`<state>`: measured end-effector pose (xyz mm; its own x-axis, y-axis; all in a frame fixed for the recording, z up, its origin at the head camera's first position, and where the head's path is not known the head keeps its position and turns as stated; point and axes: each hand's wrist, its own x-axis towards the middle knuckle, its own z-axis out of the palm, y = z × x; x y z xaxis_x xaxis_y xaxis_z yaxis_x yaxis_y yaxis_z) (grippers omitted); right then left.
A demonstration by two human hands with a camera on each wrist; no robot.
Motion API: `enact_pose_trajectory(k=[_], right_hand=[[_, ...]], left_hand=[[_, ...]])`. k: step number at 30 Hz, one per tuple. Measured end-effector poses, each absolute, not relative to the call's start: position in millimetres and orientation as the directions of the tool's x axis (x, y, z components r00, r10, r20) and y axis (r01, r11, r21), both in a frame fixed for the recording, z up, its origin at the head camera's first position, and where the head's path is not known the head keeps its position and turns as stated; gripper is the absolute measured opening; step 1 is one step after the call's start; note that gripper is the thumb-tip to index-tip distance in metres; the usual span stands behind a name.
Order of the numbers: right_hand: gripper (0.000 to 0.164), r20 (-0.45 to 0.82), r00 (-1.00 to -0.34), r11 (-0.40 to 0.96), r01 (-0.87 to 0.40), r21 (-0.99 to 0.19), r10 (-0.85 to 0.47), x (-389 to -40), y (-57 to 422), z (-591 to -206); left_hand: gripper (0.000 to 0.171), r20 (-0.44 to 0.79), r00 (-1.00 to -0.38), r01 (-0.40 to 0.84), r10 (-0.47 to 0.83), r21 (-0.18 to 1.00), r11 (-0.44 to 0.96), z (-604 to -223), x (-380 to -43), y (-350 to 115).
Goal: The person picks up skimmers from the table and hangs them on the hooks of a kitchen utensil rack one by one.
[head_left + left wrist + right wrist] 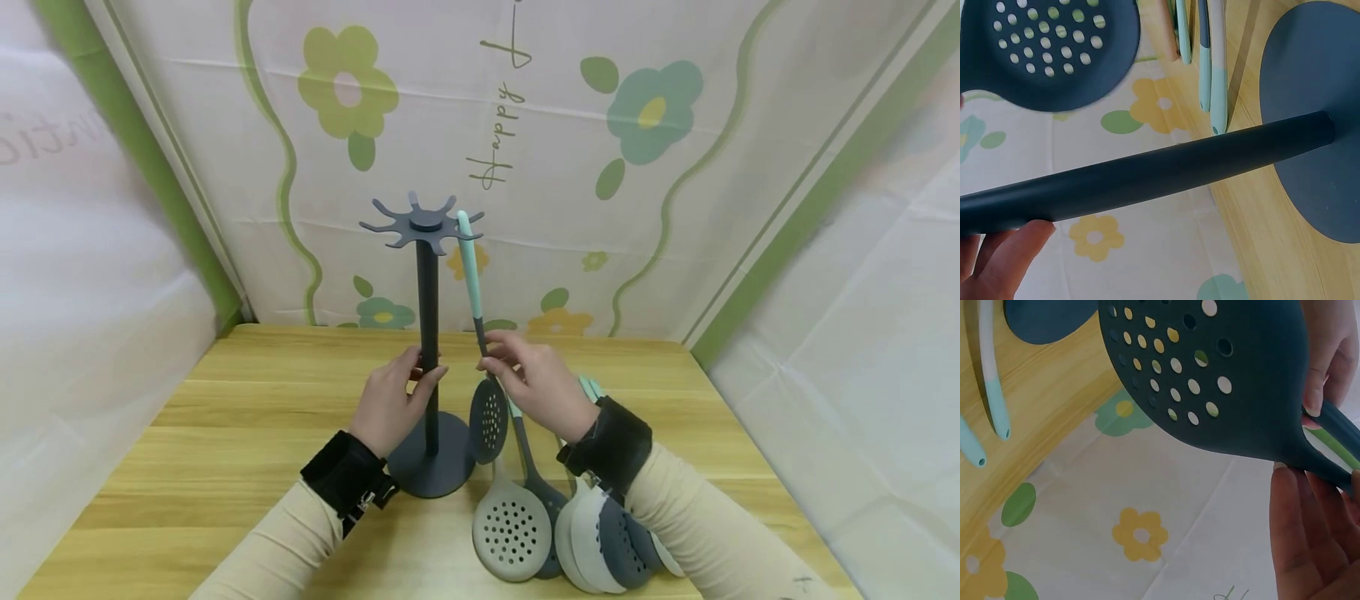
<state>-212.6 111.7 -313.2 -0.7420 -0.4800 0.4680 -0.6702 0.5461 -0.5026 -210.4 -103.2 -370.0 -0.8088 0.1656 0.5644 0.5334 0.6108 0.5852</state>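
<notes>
A dark utensil stand (427, 308) stands upright on its round base (416, 471), with a rack of several hooked arms (405, 223) on top. My left hand (388, 400) grips the pole at about mid-height, thumb on one side and fingers on the other. With fingers and thumb, my right hand (534, 379) pinches the thin neck of a dark skimmer (1260, 406). It hangs head down, right of the pole. Its mint handle (470, 271) reaches up to the rack, where its tip overlaps an arm on the right side.
Right of the base, a light grey skimmer (512, 531) lies on the wooden table (225, 467). Beside it are a dark utensil (551, 500) and several white and dark ones, partly under my right forearm. A flower-printed cloth (442, 108) stands behind the table.
</notes>
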Motion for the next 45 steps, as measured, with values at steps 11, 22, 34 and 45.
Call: enact_pose_trajectory(k=[11,22,34,45], right_hand=[[0.033,0.425,-0.799,0.583,-0.601,-0.546,-0.425,-216,104,-323],[0.030,0.478,-0.783,0.524,-0.621,-0.583,-0.397,-220,97,-334],[0.032,0.480,-0.780,0.482,-0.626,-0.613,-0.401,-223,91,-338],[0.035,0.466,-0.790,0.484,-0.613,-0.625,-0.399,-222,89,-339]], left_hand=[[0.015,0.577,-0.800,0.543,0.167,0.575,0.612,-370,-211,-102],[0.015,0.594,-0.788,0.552,0.162,0.565,0.614,-373,-212,-102],[0.015,0.614,-0.773,0.563,0.158,0.551,0.615,-373,-213,-103],[0.015,0.617,-0.772,0.565,0.153,0.554,0.611,-374,-214,-103]])
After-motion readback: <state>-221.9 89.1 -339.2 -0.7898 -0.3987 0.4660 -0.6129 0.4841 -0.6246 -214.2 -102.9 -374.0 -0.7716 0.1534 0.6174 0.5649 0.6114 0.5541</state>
